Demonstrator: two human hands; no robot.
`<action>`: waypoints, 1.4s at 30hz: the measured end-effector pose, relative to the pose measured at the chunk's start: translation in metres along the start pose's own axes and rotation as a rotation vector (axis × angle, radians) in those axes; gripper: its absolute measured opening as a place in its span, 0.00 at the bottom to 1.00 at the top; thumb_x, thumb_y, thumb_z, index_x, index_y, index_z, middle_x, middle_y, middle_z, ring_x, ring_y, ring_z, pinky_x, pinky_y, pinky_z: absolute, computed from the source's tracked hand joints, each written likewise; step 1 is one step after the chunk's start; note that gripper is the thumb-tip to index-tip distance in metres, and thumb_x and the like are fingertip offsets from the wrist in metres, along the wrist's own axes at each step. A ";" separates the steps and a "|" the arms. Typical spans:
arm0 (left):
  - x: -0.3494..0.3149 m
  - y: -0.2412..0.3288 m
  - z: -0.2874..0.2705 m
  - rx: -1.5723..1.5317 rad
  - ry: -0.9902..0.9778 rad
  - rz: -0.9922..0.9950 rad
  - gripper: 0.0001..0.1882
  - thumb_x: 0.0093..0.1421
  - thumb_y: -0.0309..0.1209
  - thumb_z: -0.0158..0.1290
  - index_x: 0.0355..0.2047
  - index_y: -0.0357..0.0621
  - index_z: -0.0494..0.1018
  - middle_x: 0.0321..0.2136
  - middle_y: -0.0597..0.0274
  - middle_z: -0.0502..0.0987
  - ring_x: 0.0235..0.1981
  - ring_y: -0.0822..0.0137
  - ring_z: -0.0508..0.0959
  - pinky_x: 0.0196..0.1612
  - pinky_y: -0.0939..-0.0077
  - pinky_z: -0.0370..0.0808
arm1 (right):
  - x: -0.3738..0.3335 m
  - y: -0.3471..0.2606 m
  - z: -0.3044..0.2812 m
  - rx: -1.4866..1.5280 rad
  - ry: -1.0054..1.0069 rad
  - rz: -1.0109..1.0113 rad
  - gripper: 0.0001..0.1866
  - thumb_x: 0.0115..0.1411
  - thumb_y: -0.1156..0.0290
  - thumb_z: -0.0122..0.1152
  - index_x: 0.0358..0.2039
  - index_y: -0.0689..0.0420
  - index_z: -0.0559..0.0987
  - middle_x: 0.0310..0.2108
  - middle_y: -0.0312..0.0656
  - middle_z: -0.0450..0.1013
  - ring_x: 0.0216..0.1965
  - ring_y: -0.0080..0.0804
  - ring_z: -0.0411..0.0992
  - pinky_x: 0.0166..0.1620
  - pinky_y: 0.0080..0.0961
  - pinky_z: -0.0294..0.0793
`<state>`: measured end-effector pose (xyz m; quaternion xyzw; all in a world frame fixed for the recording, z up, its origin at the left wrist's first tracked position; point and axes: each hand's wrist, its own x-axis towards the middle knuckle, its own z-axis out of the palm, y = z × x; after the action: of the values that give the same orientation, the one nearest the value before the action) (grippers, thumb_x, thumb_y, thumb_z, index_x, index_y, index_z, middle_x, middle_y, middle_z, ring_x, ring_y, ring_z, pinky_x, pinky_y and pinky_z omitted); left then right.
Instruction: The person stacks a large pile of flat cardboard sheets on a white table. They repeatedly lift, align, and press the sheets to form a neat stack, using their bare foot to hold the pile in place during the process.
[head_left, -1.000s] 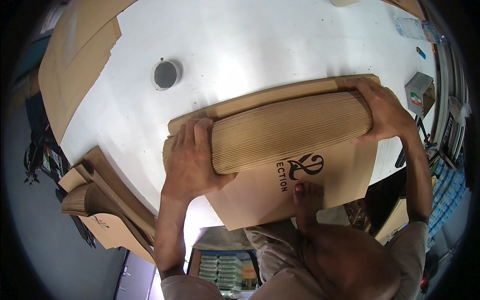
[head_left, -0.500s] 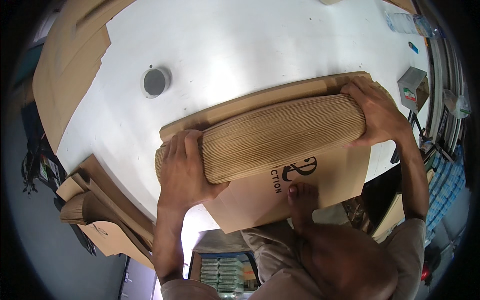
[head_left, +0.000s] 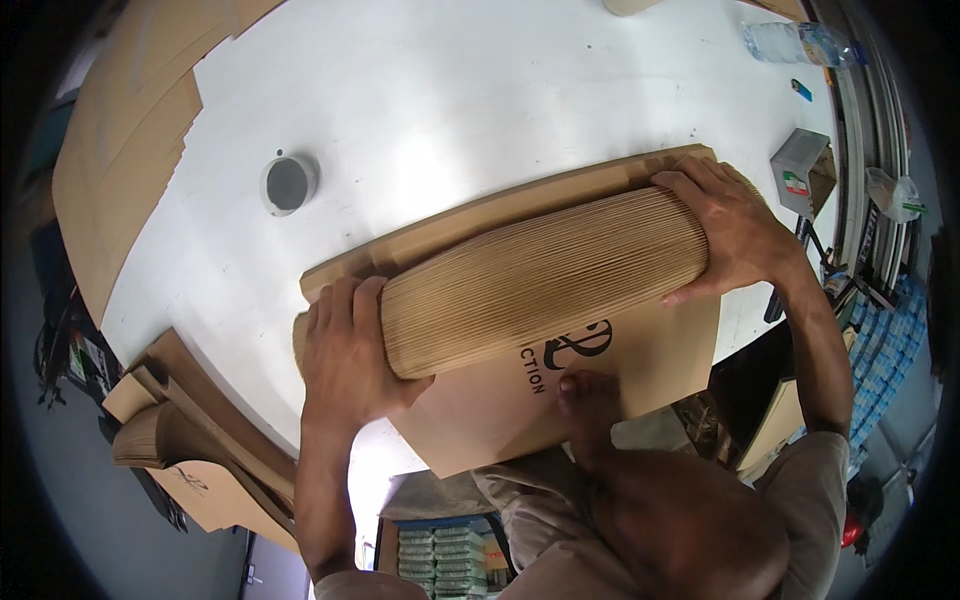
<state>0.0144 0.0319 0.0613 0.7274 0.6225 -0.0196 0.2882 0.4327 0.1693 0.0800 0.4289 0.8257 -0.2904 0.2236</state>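
Gripping brown cardboard stack (head_left: 545, 280), hands (head_left: 345, 355) (head_left: 735, 232) at opposite ends

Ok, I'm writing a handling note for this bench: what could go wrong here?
The brown stack of thin sheets might fan out if the left hand or right hand loosens at its end. The bare foot over the printed brown panel could crease or mark it.

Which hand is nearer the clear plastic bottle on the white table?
Right. The right hand is below the bottle in the picture; the left hand is farther off, lower and well to its left.
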 end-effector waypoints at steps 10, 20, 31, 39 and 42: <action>-0.023 0.003 0.006 0.045 0.076 0.009 0.53 0.35 0.49 0.79 0.61 0.42 0.70 0.51 0.50 0.75 0.53 0.46 0.76 0.56 0.47 0.70 | -0.023 0.043 -0.016 0.144 0.005 -0.043 0.55 0.41 0.31 0.81 0.60 0.57 0.73 0.60 0.53 0.73 0.60 0.56 0.73 0.63 0.51 0.71; -0.017 0.002 0.008 0.023 0.083 0.018 0.51 0.36 0.50 0.79 0.58 0.41 0.71 0.49 0.50 0.76 0.51 0.47 0.77 0.53 0.49 0.71 | -0.008 0.080 0.000 0.445 0.168 0.276 0.43 0.75 0.30 0.44 0.34 0.66 0.77 0.30 0.51 0.74 0.37 0.43 0.72 0.46 0.42 0.72; 0.021 -0.018 0.003 -0.061 -0.048 0.083 0.46 0.37 0.39 0.79 0.56 0.36 0.72 0.52 0.44 0.77 0.54 0.39 0.78 0.56 0.46 0.76 | 0.028 0.059 -0.015 0.276 -0.198 0.072 0.47 0.56 0.39 0.76 0.68 0.54 0.72 0.54 0.55 0.76 0.56 0.53 0.76 0.58 0.49 0.76; 0.031 -0.029 -0.001 -0.160 -0.192 0.004 0.44 0.41 0.37 0.77 0.59 0.42 0.69 0.53 0.46 0.77 0.57 0.39 0.77 0.66 0.45 0.70 | 0.024 0.001 -0.036 0.265 -0.428 0.014 0.82 0.22 0.52 0.93 0.80 0.45 0.57 0.72 0.55 0.60 0.70 0.60 0.65 0.73 0.52 0.68; 0.032 -0.027 -0.003 -0.165 -0.192 0.010 0.44 0.42 0.40 0.77 0.58 0.42 0.70 0.52 0.47 0.78 0.56 0.40 0.78 0.65 0.46 0.70 | 0.024 0.013 -0.031 0.275 -0.370 -0.052 0.76 0.24 0.54 0.91 0.78 0.50 0.61 0.69 0.55 0.65 0.69 0.57 0.68 0.71 0.48 0.70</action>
<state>-0.0043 0.0636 0.0405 0.6990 0.5880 -0.0363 0.4054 0.4268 0.2099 0.0847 0.3735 0.7341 -0.4794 0.3030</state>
